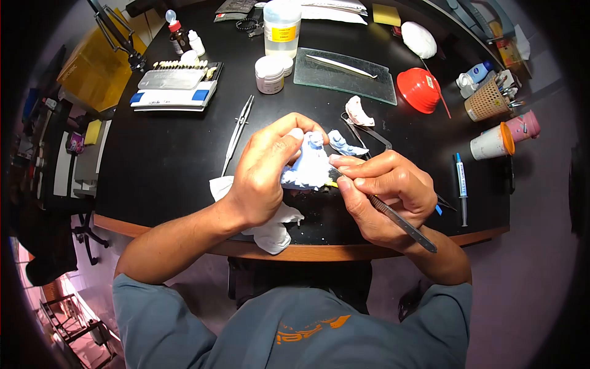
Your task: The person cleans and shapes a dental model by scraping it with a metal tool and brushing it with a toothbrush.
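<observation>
My left hand (261,169) is closed around a pale blue-white dental cast (307,166), held just above the table's front part. In my right hand (396,187) is a slim metal scalpel-like tool (402,222), gripped like a pen, its handle slanting down to the right. Its working end meets or nearly meets the cast's right side; my fingers partly hide it. Just beyond the hands lie a small blue-white row of cast teeth (345,145) and a pinkish-white dental piece (358,112). A crumpled white cloth (271,237) lies below my left wrist.
Metal dividers (237,135) lie left of the hands. Farther back are a glass slab (341,74) with a white instrument, jars (270,75), a large bottle (282,31) and a tooth shade box (175,89). A red bowl (419,90), cups (491,141) and a syringe (462,190) stand or lie right.
</observation>
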